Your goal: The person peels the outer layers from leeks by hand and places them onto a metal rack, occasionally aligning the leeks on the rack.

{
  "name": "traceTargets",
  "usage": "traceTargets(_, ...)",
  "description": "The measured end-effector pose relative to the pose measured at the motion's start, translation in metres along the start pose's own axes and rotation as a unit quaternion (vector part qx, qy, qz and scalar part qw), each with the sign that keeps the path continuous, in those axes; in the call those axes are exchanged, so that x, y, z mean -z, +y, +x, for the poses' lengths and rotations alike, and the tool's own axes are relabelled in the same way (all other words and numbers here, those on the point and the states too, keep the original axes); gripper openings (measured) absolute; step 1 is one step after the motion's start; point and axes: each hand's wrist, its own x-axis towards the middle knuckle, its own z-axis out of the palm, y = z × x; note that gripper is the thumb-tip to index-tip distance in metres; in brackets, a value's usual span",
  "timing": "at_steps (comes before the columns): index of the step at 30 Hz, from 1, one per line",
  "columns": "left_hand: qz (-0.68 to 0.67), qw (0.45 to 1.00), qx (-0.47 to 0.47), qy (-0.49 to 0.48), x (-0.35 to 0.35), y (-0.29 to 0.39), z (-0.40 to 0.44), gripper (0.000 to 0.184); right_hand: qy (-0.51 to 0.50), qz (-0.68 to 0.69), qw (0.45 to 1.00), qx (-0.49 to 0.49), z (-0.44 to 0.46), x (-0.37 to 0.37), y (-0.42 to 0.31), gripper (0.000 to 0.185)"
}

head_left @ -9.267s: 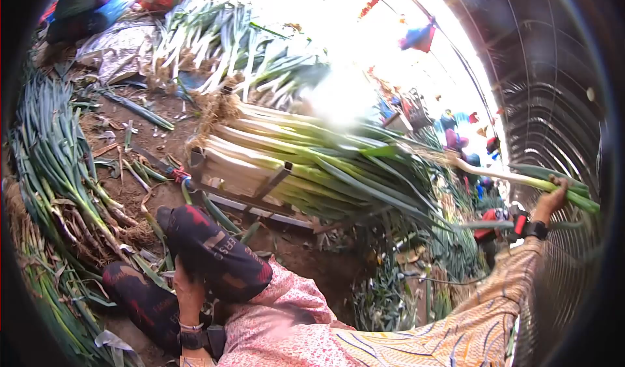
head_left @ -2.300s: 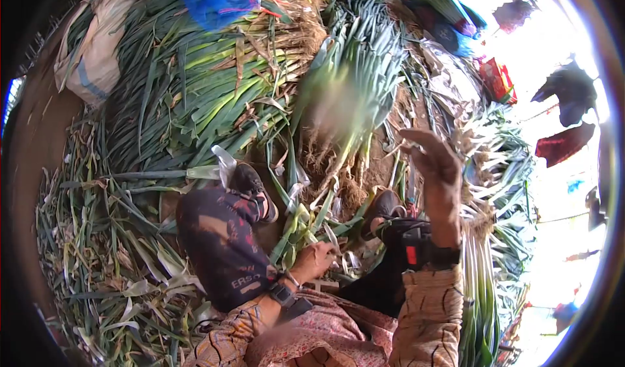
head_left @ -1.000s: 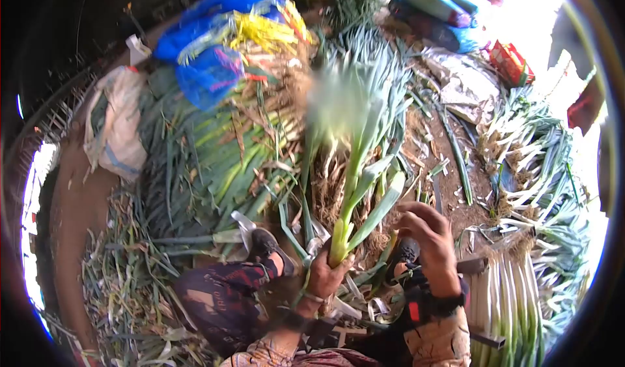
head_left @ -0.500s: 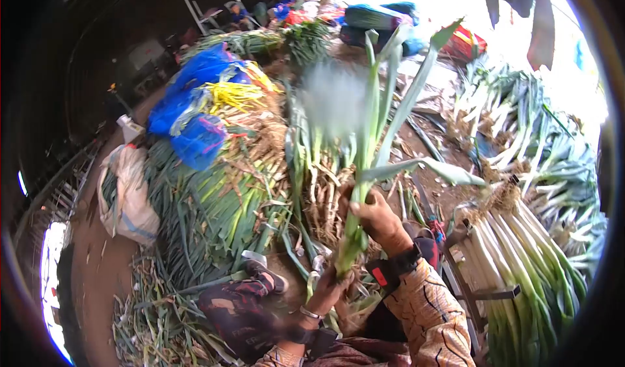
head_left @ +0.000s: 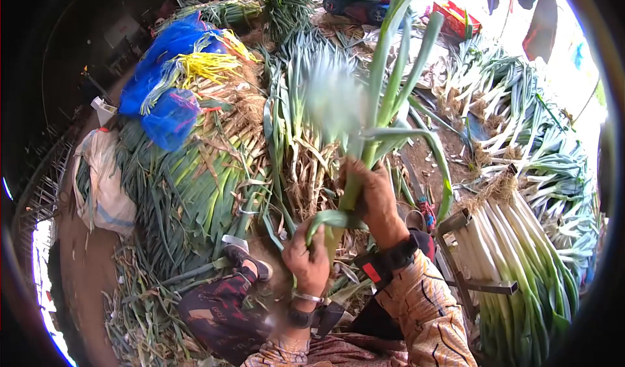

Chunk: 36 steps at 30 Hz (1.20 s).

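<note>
1. A leek (head_left: pixel 370 151) leans upright in front of a seated worker, above the ground.
2. The right hand (head_left: pixel 377 201) wraps its stalk; the left hand (head_left: pixel 309 259) pinches a bent leaf (head_left: pixel 332 218).
3. Steadying the stalk and drawing the leaf lengthwise should limit tearing.
4. At right, a metal rack (head_left: pixel 485 287) holds more leeks (head_left: pixel 521 256).

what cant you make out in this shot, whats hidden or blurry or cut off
All in the head view now:
- Held leek: part of its stem is behind the right hand; one leaf runs off the top edge; its lower end is unclear beside the left hand.
- Leek pile beyond: a pale smudge blurs some leaves.
- Trouser leg: lettering too blurred to read.
- Upper-left background: too dark.
</note>
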Motion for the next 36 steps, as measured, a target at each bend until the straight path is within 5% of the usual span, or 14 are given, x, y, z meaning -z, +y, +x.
traceTargets(1,-0.041,0.999,0.014,0.023,0.007,-0.005,-0.004,0.018,0.011,0.01,1.0,0.008,0.003,0.0,0.0,0.022)
traceTargets(3,-0.33,0.94,0.07,-0.048,0.029,-0.002,-0.013,0.014,0.025,0.078,0.996,0.022,0.006,-0.004,-0.005,0.019)
traceTargets(5,-0.303,0.937,0.147,-0.09,0.065,-0.004,-0.031,0.015,0.012,0.101,0.994,0.046,0.012,0.002,-0.004,0.019)
traceTargets(8,0.023,0.971,0.049,-0.232,0.109,-0.012,-0.06,0.018,0.041,0.119,0.99,0.07,0.015,0.006,-0.007,0.021)
traceTargets(11,0.106,0.943,0.046,-0.313,0.121,-0.025,-0.089,0.021,0.054,0.069,0.991,0.097,0.017,0.014,-0.005,0.022)
traceTargets(14,0.165,0.939,0.083,-0.289,0.127,-0.039,-0.104,0.021,0.047,0.04,0.99,0.126,0.011,0.008,-0.002,0.018)
traceTargets(21,0.181,0.919,0.041,-0.348,0.177,0.007,-0.119,0.021,0.094,0.097,0.984,0.112,0.029,0.031,0.0,0.013)
traceTargets(25,0.181,0.897,0.026,-0.402,0.21,0.033,-0.13,0.025,0.158,0.005,0.983,0.094,0.031,0.021,-0.002,0.014)
traceTargets(27,0.199,0.895,0.028,-0.398,0.244,0.023,-0.152,0.029,0.096,-0.036,0.976,0.191,0.058,0.055,-0.015,0.02)
traceTargets(30,0.306,0.861,0.202,-0.352,0.265,0.03,-0.147,0.039,-0.006,0.109,0.977,0.184,0.066,0.072,-0.029,0.015)
traceTargets(33,0.349,0.871,0.046,-0.343,0.237,0.033,-0.099,0.054,-0.009,0.186,0.976,0.11,0.051,0.059,-0.023,0.016)
traceTargets(36,0.18,0.956,0.03,-0.23,0.202,0.039,-0.051,0.066,-0.011,0.206,0.975,0.086,0.035,0.041,-0.011,0.018)
